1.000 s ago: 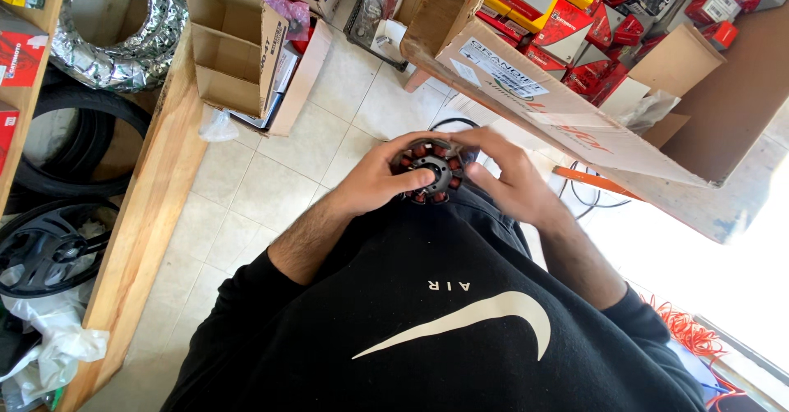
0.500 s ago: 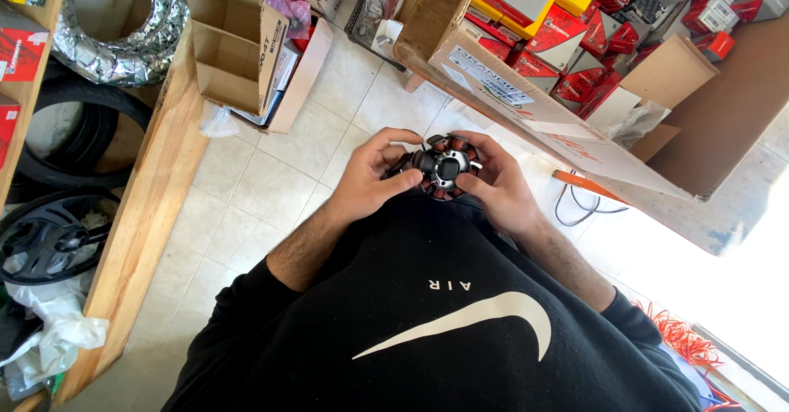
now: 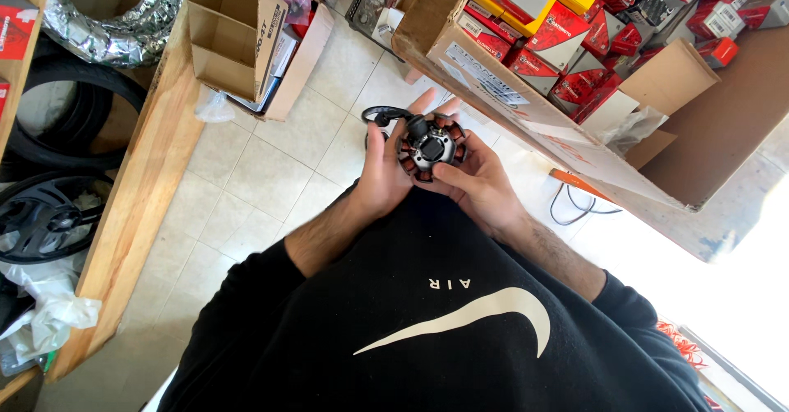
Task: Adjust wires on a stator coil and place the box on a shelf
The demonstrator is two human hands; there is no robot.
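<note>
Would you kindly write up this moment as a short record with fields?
Held item: round coil ring with copper windings and a black cable
Left hand: grips the ring's left side, fingers stretched upward
Right hand: supports the ring from the right and below
Ahead: large cardboard box filled with small red boxes
Left side: wooden shelf, tyres
Floor: pale tiles

Both my forearms rise from the lower frame, sleeves pushed up, and meet at upper centre. My left hand [image 3: 385, 178] stands edge-on, fingers stretched upward, thumb curled inward. My right hand [image 3: 479, 186] cups from the right, fingers bent, thumb lying across toward the left.
</note>
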